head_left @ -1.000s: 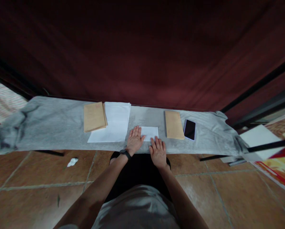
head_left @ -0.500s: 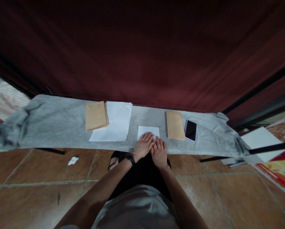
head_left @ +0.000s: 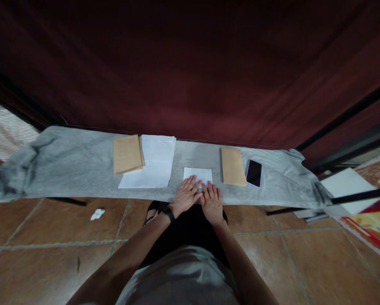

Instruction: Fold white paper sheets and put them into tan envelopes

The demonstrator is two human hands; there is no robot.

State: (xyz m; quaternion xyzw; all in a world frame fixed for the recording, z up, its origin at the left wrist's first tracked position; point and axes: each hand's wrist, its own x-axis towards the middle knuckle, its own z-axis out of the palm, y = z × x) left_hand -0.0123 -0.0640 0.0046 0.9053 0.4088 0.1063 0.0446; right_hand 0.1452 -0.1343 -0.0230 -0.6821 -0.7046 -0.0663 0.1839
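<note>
A small white piece of paper, seemingly folded (head_left: 198,173), lies flat on the narrow cloth-covered table in front of me. My left hand (head_left: 186,197) rests with spread fingers on its near left part and wears a dark wristband. Flat on the near right part lies my right hand (head_left: 212,201), fingers stretched out. The two hands are close together, and their fingers hide the paper's near edge. Right of the paper is a brown envelope stack (head_left: 233,167), with a phone (head_left: 253,173) beside it.
To the left, white paper sheets (head_left: 158,161) lie partly under more brown envelopes (head_left: 127,154). The grey cloth (head_left: 72,165) drapes the table. A dark red curtain (head_left: 190,84) hangs behind it. A crumpled white scrap (head_left: 97,213) is on the tiled floor.
My left hand has slid left, away from my right hand, and a gap has opened between them. My right hand and the paper stay nearly in place.
</note>
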